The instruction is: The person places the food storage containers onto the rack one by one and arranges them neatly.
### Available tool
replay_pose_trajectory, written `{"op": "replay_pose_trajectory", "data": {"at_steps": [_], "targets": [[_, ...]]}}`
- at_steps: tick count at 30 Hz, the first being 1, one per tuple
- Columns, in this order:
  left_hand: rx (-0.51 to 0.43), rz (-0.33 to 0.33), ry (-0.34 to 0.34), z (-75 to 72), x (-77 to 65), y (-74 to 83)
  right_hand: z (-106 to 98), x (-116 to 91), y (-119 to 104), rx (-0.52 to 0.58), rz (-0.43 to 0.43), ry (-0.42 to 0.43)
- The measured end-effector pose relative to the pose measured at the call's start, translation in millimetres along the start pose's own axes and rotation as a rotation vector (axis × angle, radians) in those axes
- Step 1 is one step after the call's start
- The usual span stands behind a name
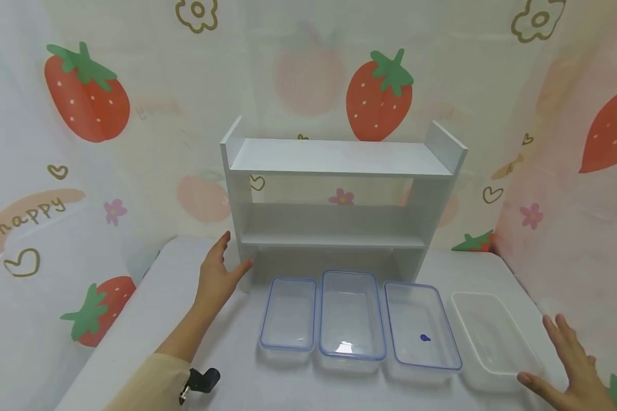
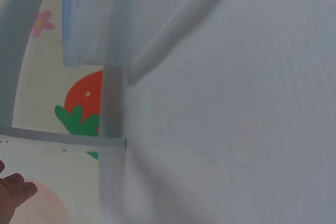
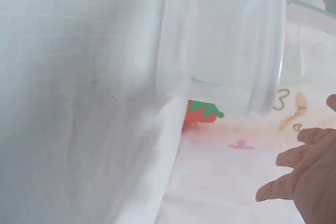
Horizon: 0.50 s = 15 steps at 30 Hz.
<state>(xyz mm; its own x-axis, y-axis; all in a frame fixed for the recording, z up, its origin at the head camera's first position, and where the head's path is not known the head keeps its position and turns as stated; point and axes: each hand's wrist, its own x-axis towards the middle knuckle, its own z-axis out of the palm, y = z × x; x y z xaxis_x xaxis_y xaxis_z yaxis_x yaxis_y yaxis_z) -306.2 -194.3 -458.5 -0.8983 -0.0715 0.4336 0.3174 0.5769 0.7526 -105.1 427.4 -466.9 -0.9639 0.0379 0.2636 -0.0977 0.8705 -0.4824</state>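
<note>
My left hand (image 1: 220, 278) is beside the left side panel of a white two-tier shelf (image 1: 334, 240), thumb and fingers spread, holding nothing. At the lower right, my right hand (image 1: 571, 365) hovers near a clear container with a whitish rim (image 1: 485, 337), its fingers apart and nothing in them. Three clear containers with blue rims stand in a row before the shelf: a small left one (image 1: 288, 314), a taller middle one (image 1: 352, 314) and a right one (image 1: 416, 319) with a small dark blue spot. The right wrist view shows the whitish-rimmed container (image 3: 220, 40) from the side, beyond the fingers.
A white cloth (image 1: 185, 274) covers the table. Behind it hangs a curtain printed with strawberries (image 1: 380, 97), flowers and hearts, and it wraps round on both sides. A black device (image 1: 204, 380) is fastened at the left sleeve (image 1: 149, 382).
</note>
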Motion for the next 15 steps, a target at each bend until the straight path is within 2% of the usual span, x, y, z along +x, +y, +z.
{"op": "replay_pose_trajectory", "data": {"at_steps": [8,15], "targets": [[-0.174,-0.057,-0.043,4.4,4.0,-0.6,6.6,-0.9,4.4,0.045,0.046,-0.041],[-0.297,-0.054,-0.005,6.5,8.2,0.7,14.4,-2.2,13.3,0.124,0.002,-0.023]]}}
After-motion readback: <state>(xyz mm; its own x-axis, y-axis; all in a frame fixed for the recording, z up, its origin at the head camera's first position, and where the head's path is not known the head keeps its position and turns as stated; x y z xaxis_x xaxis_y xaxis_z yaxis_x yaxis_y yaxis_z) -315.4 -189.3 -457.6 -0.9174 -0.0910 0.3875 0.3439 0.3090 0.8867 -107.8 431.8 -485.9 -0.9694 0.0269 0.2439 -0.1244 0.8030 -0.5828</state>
